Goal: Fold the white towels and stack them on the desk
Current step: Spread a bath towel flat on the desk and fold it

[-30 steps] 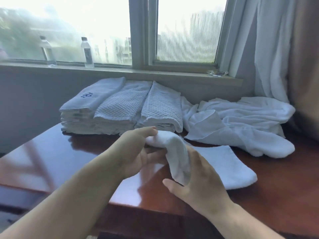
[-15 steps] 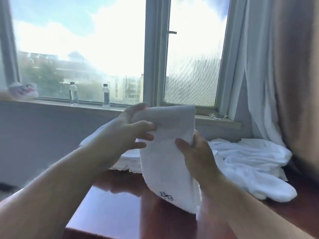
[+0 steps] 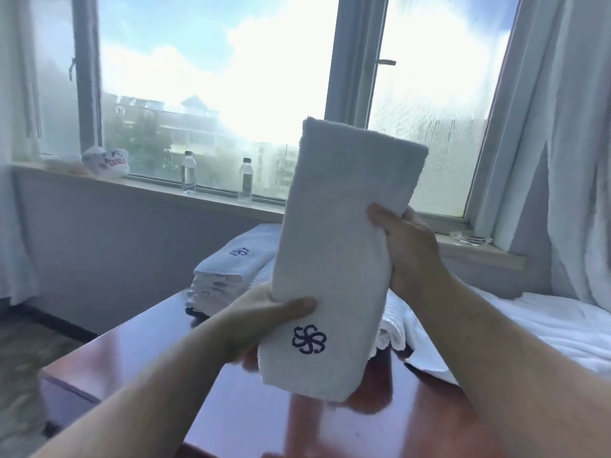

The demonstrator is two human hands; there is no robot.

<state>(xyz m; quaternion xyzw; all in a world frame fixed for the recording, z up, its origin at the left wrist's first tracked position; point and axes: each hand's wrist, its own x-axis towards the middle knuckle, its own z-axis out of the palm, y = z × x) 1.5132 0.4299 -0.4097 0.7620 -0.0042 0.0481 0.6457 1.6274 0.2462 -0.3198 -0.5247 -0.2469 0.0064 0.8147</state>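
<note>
The bench (image 3: pixel 251 421), a glossy red-brown surface, is filling the lower middle of the view and carrying the laundry along its far edge. A loose heap of unfolded white linen (image 3: pixel 545 328) is lying on the right side of the bench, below the curtain (image 3: pixel 568 153). A stack of folded towels (image 3: pixel 228 276) is sitting at the far left of the bench, partly hidden behind the held item. The folded white towel (image 3: pixel 340 259) is being held upright in the air above the bench, in front of the window, with its dark embroidered logo (image 3: pixel 309 339) facing the camera near the lower end. The right hand (image 3: pixel 408 249) is gripping the towel's right edge at mid height, fingers curled round it. The left hand (image 3: pixel 264 320) is pinching the lower left edge, thumb lying across the front face. Two water bottles (image 3: pixel 188 172) are standing apart on the windowsill (image 3: pixel 148 188)
</note>
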